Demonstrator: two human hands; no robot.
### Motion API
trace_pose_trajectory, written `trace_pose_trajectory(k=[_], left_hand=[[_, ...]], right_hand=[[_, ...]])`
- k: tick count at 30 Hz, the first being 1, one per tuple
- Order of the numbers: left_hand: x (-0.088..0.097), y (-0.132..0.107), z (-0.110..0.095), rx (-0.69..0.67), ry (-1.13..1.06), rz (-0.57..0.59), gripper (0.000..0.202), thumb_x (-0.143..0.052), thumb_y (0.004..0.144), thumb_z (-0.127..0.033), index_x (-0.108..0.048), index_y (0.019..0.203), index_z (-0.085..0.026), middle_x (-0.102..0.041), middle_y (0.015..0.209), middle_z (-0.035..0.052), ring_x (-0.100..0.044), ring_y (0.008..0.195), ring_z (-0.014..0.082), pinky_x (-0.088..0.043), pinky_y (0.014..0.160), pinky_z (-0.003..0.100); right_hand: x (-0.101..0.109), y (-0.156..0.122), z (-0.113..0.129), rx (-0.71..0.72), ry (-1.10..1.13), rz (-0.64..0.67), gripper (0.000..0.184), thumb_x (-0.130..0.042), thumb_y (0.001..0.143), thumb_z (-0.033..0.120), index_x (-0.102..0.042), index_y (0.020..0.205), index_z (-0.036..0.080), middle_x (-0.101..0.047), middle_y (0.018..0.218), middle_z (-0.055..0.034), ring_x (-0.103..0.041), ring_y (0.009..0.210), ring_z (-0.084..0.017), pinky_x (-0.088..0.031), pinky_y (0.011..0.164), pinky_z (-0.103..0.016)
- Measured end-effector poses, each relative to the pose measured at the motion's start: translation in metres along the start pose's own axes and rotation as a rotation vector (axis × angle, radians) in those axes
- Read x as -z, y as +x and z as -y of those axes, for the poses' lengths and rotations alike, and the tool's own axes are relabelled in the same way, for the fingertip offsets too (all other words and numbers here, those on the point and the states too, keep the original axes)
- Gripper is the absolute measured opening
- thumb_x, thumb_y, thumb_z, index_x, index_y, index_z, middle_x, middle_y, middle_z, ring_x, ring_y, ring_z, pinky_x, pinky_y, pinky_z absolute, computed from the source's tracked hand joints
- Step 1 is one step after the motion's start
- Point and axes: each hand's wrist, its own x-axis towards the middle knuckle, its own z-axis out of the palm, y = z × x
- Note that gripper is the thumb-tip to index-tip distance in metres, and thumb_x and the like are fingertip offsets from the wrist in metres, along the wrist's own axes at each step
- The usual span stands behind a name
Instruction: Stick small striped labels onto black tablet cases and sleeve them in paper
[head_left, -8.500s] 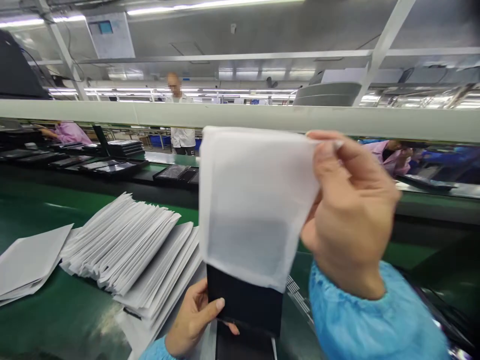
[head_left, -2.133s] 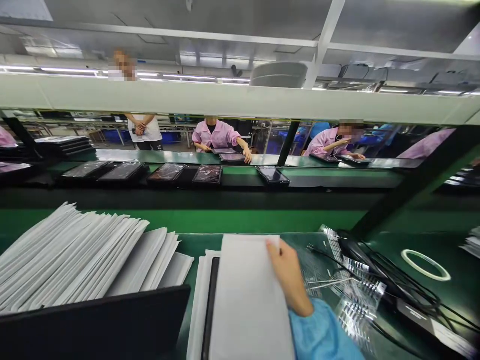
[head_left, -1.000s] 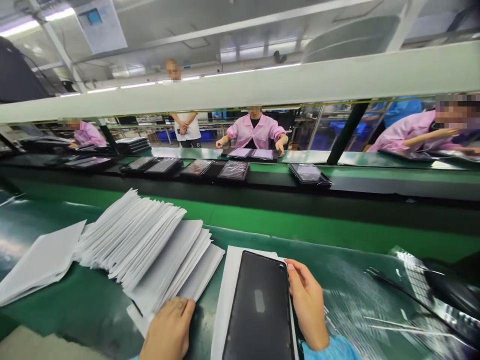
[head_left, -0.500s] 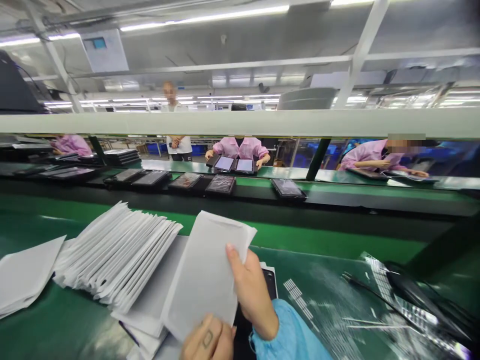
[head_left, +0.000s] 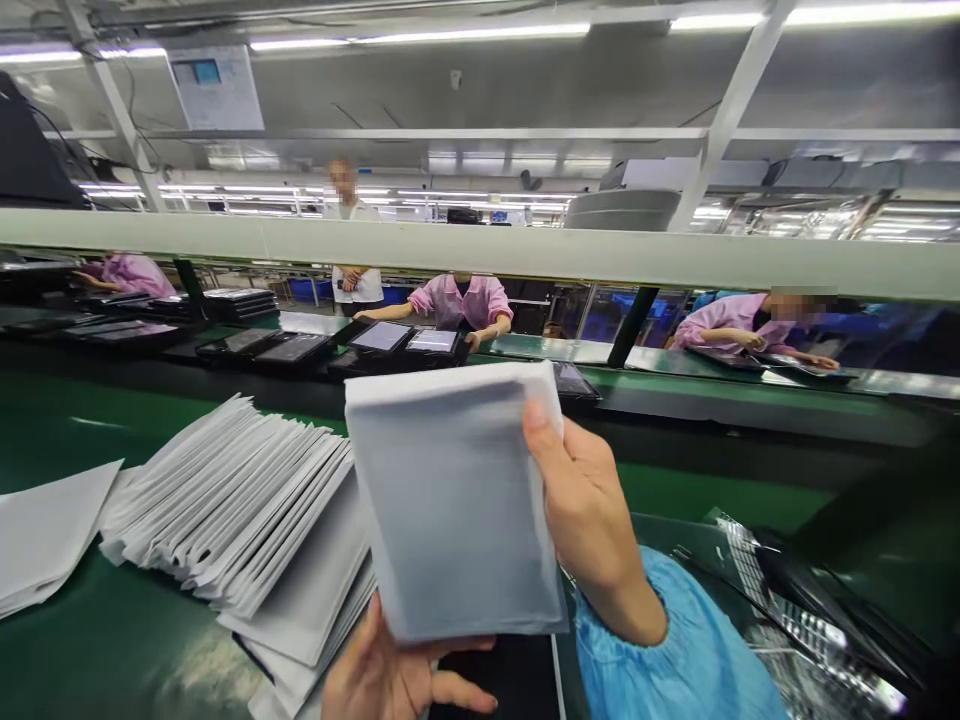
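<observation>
A flat white pouch (head_left: 461, 500) is raised upright before me, its front shaded bluish grey. My right hand (head_left: 592, 510) grips its right edge, thumb on the front and the other fingers behind. Below, my left hand (head_left: 394, 670) is palm up with its fingers apart, at the pouch's lower left corner and bottom edge. Under the pouch lies a black flat object (head_left: 502, 680) with a pale edge, mostly hidden. To the left, a fanned stack of similar white pouches (head_left: 225, 500) leans over more flat ones (head_left: 300, 600).
More white sheets or pouches (head_left: 52, 540) lie at far left on the green table (head_left: 112, 650). Cables and clear plastic (head_left: 817, 620) are at right. Beyond runs a dark conveyor (head_left: 712, 420) with tablet-like devices (head_left: 292, 347). Several people work or stand behind it.
The pouch has been lifted and turned more upright, its face toward me. My left hand has opened out beneath it. Across the line, a person in pink has shifted two devices leftward.
</observation>
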Motion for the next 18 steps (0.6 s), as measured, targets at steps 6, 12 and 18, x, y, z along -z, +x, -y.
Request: trace_pose_trajectory(k=[6, 12, 18], left_hand=[[-0.012, 0.008, -0.026, -0.184, -0.123, -0.036, 0.037, -0.045, 0.086, -0.05, -0.065, 0.108, -0.028, -0.064, 0.108, 0.0081, -0.059, 0.104, 0.0345, -0.051, 0.081, 0.057], [-0.016, 0.019, -0.024, -0.294, 0.008, -0.167, 0.019, -0.061, 0.08, -0.03, -0.062, 0.099, -0.028, -0.061, 0.11, 0.0018, -0.066, 0.082, 0.0214, -0.057, 0.075, 0.05], [-0.008, -0.015, -0.064, -0.393, 0.594, -0.722, 0.062, -0.074, 0.072, -0.038, -0.043, 0.125, -0.027, -0.051, 0.059, -0.0096, -0.035, 0.031, 0.0028, -0.029, 0.031, 0.015]], right_hand=[[-0.006, 0.007, 0.024, 0.045, 0.247, 0.013, 0.034, -0.048, 0.092, 0.048, -0.068, 0.095, 0.02, -0.058, 0.07, 0.0001, -0.056, 0.063, -0.015, -0.045, 0.054, -0.024], [-0.015, 0.002, 0.042, 0.232, 0.095, -0.269, 0.033, -0.042, 0.096, 0.04, -0.069, 0.095, 0.021, -0.055, 0.065, 0.0006, -0.057, 0.061, -0.015, -0.041, 0.05, -0.024], [0.042, 0.011, 0.015, 0.317, -0.299, -0.832, 0.036, -0.054, 0.089, 0.044, -0.062, 0.071, 0.014, -0.043, 0.059, 0.0021, -0.038, 0.052, -0.01, -0.03, 0.046, -0.025]])
